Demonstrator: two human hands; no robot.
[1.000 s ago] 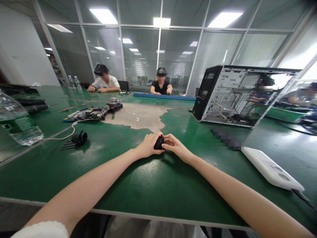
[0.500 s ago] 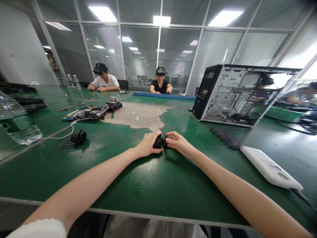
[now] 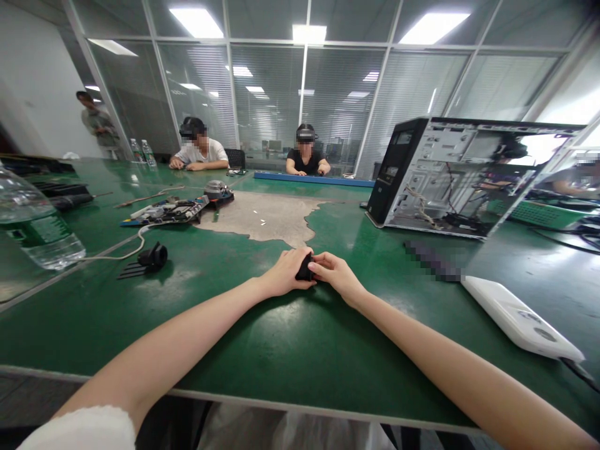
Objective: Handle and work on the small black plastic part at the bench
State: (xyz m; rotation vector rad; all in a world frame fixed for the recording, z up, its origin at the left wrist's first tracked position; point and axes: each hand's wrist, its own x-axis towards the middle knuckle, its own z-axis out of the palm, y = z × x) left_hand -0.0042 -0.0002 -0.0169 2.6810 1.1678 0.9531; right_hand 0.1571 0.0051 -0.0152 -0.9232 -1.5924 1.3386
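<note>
My left hand (image 3: 283,274) is closed around a small black plastic part (image 3: 304,269) just above the middle of the green table (image 3: 281,350). From the other side, the bent fingers and thumb of my right hand (image 3: 336,276) pinch the right end of that part. My fingers cover most of it, so its exact kind does not show. Off to the left lies another black plastic piece (image 3: 150,256) with a round collar and several flat prongs, touched by neither hand.
An open computer case (image 3: 398,169) stands at the right, beyond a white power bank (image 3: 515,312) with a cable. A circuit board (image 3: 169,209) lies back left, near a water bottle (image 3: 37,231). Co-workers (image 3: 201,150) sit across the table; another person (image 3: 97,122) stands far left.
My right hand has come closer to my left, and the gap along the black part between them is gone from sight. The view has shifted slightly; a standing person now shows more fully.
</note>
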